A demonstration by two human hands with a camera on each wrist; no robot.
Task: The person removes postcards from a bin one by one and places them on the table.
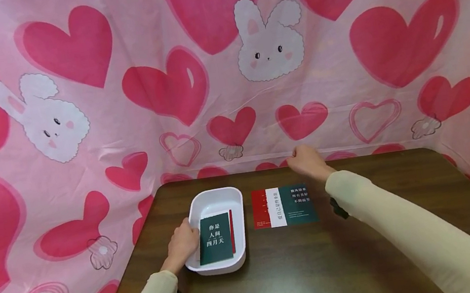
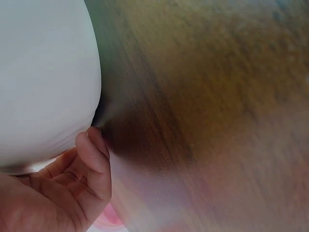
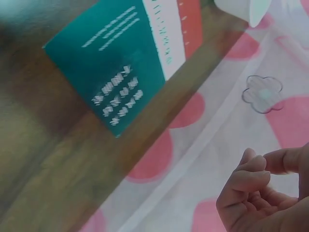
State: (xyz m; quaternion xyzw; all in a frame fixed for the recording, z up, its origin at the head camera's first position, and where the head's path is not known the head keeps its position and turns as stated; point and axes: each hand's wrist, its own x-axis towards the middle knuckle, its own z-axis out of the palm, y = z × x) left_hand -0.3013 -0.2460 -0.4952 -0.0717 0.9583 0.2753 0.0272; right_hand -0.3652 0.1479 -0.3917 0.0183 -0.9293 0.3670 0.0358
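Clearly, the left hand (image 1: 184,243) grips the left side of a white plastic tub (image 1: 216,201), its fingers bent against the outer wall in the left wrist view. Inside the tub, toward its near end, lies a dark green card (image 1: 216,253) printed with white Chinese characters; a narrow strip of a red card (image 1: 232,231) shows along its right side, with a pale edge between them. Just right of the tub, flat on the brown wood-grain table (image 1: 300,269), is a printed rectangle (image 1: 299,218) in three bands: red at the left, white in the middle, dark green at the right. Whether it is one card or several overlapping, I cannot tell. Up near the far edge of the table, beyond the green band, the right hand (image 1: 307,161) is raised with its fingers curled in and the thumb meeting the index finger, and it has hold of nothing that shows. Both forearms wear cream sleeves (image 1: 388,209). Behind the table hangs a pink cloth (image 1: 224,81) patterned with red hearts and white rabbit heads.
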